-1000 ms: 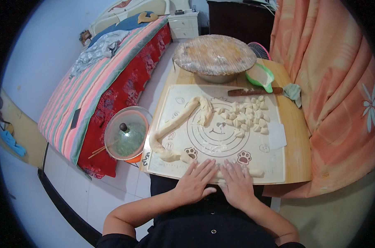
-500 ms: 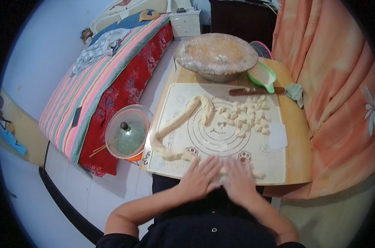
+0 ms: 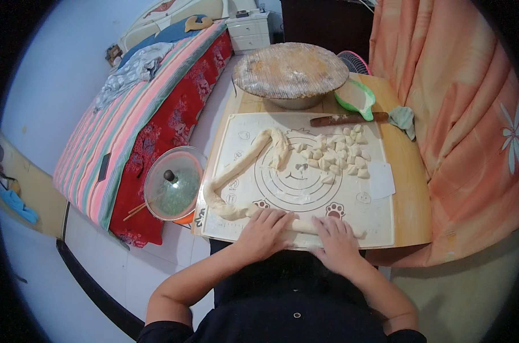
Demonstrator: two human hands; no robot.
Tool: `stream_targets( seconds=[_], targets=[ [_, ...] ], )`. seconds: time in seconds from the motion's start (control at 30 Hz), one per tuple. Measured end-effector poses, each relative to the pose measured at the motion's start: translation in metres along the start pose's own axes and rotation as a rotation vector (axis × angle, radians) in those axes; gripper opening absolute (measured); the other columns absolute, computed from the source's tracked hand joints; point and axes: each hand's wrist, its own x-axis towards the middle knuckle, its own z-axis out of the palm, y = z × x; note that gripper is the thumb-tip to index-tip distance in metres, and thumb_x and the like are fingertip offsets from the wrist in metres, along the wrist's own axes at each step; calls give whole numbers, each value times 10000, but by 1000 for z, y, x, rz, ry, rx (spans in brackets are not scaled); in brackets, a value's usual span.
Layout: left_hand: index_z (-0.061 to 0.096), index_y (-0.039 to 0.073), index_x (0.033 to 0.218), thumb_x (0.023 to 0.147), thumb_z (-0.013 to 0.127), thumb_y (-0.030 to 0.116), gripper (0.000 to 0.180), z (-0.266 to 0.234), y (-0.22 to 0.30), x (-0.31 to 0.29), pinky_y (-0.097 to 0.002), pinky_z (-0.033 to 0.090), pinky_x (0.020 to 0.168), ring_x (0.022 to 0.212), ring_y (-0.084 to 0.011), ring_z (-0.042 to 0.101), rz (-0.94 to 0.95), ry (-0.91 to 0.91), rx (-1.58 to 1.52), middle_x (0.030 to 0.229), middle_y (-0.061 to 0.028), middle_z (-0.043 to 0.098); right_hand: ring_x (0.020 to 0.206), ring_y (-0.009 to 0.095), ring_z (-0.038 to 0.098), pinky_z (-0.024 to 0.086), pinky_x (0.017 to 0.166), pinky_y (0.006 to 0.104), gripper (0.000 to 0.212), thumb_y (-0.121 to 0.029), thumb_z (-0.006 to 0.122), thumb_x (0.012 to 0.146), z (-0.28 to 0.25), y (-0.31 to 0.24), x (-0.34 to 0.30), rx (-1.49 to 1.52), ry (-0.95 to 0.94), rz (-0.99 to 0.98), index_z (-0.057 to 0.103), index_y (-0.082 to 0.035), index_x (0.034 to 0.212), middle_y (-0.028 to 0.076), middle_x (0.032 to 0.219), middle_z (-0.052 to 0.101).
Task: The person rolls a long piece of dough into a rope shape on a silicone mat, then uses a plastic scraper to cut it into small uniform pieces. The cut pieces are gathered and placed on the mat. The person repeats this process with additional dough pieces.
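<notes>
Two hands (image 3: 264, 234) (image 3: 337, 244) on dough (image 3: 304, 225), green-filled lidded bowl (image 3: 153, 193) nearby

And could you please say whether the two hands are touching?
Apart: the head view shows dough in the gap between the left hand and right hand.

Just beyond the left hand (image 3: 264, 233) and right hand (image 3: 338, 244), the mat (image 3: 296, 198) leaves room to pass; a dough rope (image 3: 240, 166) curves left of them, dough pieces (image 3: 341, 155) block farther ahead.

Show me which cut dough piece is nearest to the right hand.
The lowest cut dough piece in the picture; all others lie farther from the right hand.
</notes>
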Motion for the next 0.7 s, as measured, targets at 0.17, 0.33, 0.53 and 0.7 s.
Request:
stream_targets(
  seconds=[0.17,0.33,0.53,0.7],
  targets=[
    [582,107,1177,801,727,258,431,13,-19,38,-412,465,889,1015,-295,567,112,64,-4,1087,-85,590,1169,323,486,369,1015,427,467,-284,681,846,-9,0,37,12,45,-53,550,-44,1224,129,1200,533],
    [560,99,1179,850,683,300,405,16,-14,45,-431,508,799,905,-329,631,50,57,-141,952,-119,629,1010,365,601,471,875,430,382,-318,678,857,-15,25,50,367,-91,36,595,-47,1114,190,1074,624],
    [508,88,1076,930,591,342,305,25,6,55,-430,538,634,820,-296,673,84,-121,40,833,-105,621,915,378,658,509,809,466,404,-419,647,871,-42,40,53,32,-344,-46,602,-78,1082,184,960,686],
    [512,91,1025,902,569,250,209,14,-17,41,-412,531,599,761,-276,669,91,-117,99,880,-86,601,902,381,659,508,807,475,409,-435,640,880,-49,46,48,-46,-391,-18,591,-62,1040,199,942,682]
  ],
)
